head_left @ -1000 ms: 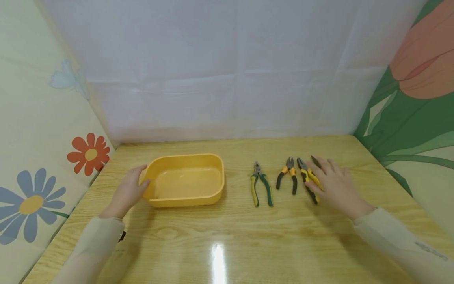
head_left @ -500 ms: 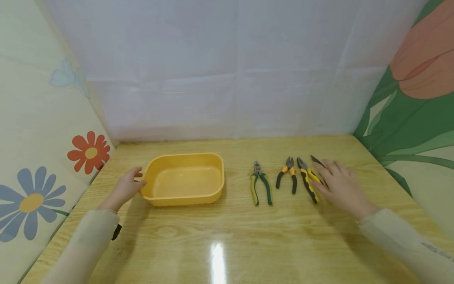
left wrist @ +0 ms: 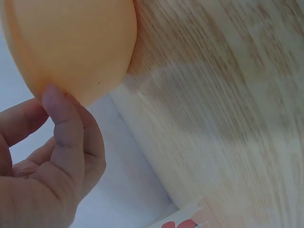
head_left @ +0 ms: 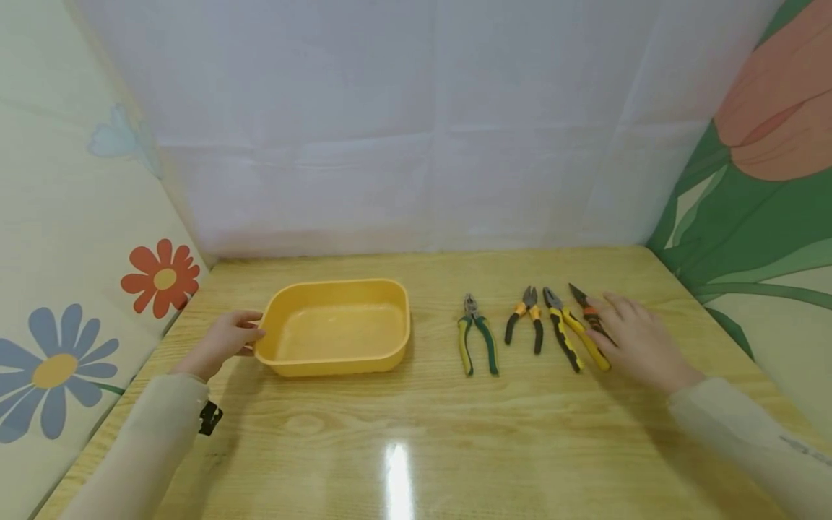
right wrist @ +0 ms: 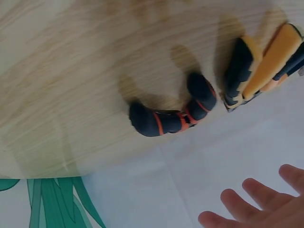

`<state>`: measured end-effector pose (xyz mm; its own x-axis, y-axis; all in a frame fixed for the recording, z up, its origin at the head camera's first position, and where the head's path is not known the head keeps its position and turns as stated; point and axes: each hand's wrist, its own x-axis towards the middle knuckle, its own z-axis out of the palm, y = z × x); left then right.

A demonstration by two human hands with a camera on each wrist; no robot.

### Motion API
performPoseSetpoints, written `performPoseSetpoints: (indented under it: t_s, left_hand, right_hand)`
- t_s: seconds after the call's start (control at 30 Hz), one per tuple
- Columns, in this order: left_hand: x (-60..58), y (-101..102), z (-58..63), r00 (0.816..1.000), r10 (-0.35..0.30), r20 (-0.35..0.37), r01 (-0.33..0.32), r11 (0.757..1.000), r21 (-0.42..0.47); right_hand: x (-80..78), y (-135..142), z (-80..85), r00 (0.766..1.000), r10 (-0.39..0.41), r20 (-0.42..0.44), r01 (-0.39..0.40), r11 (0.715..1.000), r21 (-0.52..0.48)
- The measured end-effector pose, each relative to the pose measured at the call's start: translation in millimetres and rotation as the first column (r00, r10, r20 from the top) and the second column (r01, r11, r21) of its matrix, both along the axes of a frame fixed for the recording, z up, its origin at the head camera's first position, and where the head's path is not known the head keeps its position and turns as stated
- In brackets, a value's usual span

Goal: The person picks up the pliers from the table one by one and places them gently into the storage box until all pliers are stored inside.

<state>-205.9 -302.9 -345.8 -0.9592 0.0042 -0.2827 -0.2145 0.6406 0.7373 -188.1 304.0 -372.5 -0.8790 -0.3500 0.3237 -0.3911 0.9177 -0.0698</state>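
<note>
A yellow plastic basin stands on the left of the wooden table. My left hand pinches its left rim; the left wrist view shows thumb and fingertips meeting at the edge of the basin. My right hand hovers with spread fingers over pliers with black-and-red handles, hiding part of them in the head view. In the right wrist view the right hand holds nothing. Just left of it lie yellow-and-black pliers.
Farther left in the row lie small pliers with orange-and-black handles and pliers with green-and-yellow handles. A white cloth hangs along the table's back edge. Flower-printed panels border both sides.
My right hand has moved rightward off the yellow-and-black pliers, which now show whole, as does more of the red-handled pair. My left hand has shifted slightly left along the basin's rim.
</note>
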Motion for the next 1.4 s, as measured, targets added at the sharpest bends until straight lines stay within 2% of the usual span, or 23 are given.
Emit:
performPoseSetpoints:
  t_s: [0.17, 0.4, 0.57, 0.77, 1.07, 1.4]
  left_hand:
    - [0.4, -1, 2.0, 0.999, 0.014, 0.04, -0.015, 1.0, 0.016]
    - [-0.3, -6, 3.4, 0.997, -0.03, 0.073, 0.026, 0.998, 0.06]
    - [-1.7, -10, 3.6, 0.995, -0.035, 0.098, 0.028, 0.997, 0.073]
    - [-2.7, -11, 2.9, 0.993, -0.037, 0.11, 0.029, 0.996, 0.079]
    - [-10.5, -4, -0.1, 0.993, -0.043, 0.106, 0.033, 0.995, 0.094]
    - [-8.7, -3, 0.0, 0.994, -0.036, 0.106, 0.026, 0.995, 0.1]
  right_hand:
    - [-5.7, 7, -4.2, 1.0, 0.009, 0.007, -0.009, 1.0, 0.007]
    - [-14.1, 17, -11.9, 0.999, 0.023, 0.032, -0.023, 1.0, -0.013]
    - [-17.8, 21, -16.6, 0.998, 0.033, 0.05, -0.032, 0.999, -0.017]
    - [-22.9, 27, -22.7, 0.997, 0.063, 0.04, -0.062, 0.998, -0.022]
    - [-22.1, 40, -32.3, 0.996, 0.094, 0.0, -0.094, 0.995, -0.027]
    - [-31.0, 40, -36.7, 0.987, 0.056, 0.149, -0.055, 0.998, -0.014]
